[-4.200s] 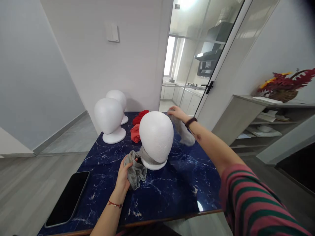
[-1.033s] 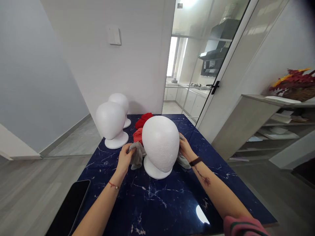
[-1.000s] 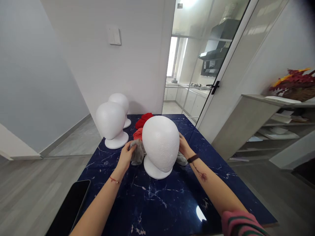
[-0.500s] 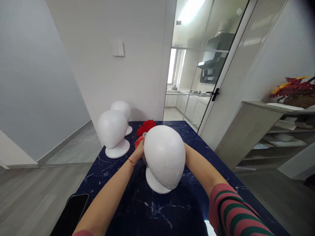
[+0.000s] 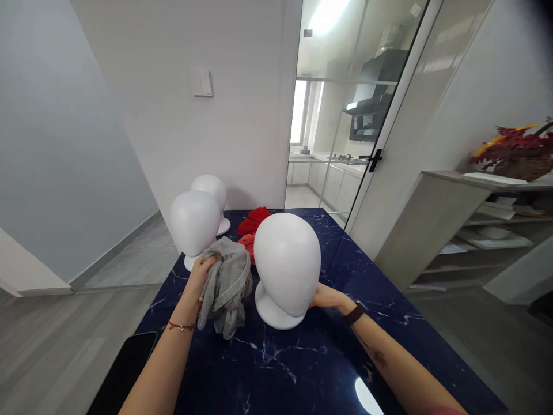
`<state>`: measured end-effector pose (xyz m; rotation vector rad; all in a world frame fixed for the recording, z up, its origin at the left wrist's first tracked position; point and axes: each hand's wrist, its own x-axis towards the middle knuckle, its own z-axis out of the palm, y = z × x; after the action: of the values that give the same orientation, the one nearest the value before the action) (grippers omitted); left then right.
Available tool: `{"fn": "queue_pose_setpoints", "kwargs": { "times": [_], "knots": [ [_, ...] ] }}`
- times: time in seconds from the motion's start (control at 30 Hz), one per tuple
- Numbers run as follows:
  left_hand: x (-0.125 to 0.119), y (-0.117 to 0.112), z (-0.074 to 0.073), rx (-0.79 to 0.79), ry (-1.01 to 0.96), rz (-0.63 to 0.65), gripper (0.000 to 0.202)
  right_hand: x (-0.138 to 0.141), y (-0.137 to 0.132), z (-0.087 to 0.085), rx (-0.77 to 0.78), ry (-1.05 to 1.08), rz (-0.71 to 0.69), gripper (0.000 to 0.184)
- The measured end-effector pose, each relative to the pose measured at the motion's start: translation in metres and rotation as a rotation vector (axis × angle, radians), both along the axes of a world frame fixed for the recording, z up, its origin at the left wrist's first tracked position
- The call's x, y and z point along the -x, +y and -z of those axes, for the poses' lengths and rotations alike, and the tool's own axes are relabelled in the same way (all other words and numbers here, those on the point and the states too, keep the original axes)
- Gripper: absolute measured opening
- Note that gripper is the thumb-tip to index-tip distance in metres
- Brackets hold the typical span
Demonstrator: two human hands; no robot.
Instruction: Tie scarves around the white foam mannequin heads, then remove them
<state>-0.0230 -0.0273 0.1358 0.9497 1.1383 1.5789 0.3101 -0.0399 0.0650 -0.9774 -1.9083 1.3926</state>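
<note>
My left hand (image 5: 204,272) is closed around a bunched grey scarf (image 5: 227,282), whose loose folds hang down over the table. Just right of the scarf, a white foam mannequin head (image 5: 287,265) stands upright on its round base. My right hand (image 5: 322,295) reaches to the right side of its neck; the fingers are hidden behind the foam, so their grip cannot be made out. Behind the grey scarf lie a coral cloth (image 5: 247,245), partly covered, and a crumpled red cloth (image 5: 254,221).
Two more white foam heads, a nearer one (image 5: 194,223) and a farther one (image 5: 211,190), stand at the table's left back. A black phone (image 5: 123,369) lies at the left edge of the dark blue marbled table (image 5: 276,369). The wall and a glass door (image 5: 328,115) rise behind.
My left hand has come out from behind the front foam head, moving left and nearer with the grey scarf. My right hand has dropped lower, beside the neck.
</note>
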Motion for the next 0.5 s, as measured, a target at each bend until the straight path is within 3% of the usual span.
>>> {"fn": "queue_pose_setpoints", "kwargs": {
  "times": [0.13,0.27,0.37,0.43,0.5],
  "knots": [
    [-0.021,-0.013,0.027,0.046,0.162,0.146,0.024,0.033,-0.009,0.025,-0.140,0.165,0.244,0.071],
    [-0.044,-0.023,0.057,-0.047,0.405,0.265,0.026,0.045,-0.013,0.034,-0.180,0.263,0.278,0.078],
    [-0.051,-0.028,0.070,-0.182,0.631,0.286,0.030,0.032,-0.014,0.032,-0.178,0.297,0.357,0.072],
    [-0.051,-0.033,0.073,-0.286,0.845,0.346,0.031,0.014,-0.013,0.030,-0.211,0.273,0.527,0.065],
    [-0.051,-0.038,0.073,-0.366,1.068,0.485,0.038,-0.005,-0.009,0.028,-0.274,0.234,0.751,0.057]
  ]
}}
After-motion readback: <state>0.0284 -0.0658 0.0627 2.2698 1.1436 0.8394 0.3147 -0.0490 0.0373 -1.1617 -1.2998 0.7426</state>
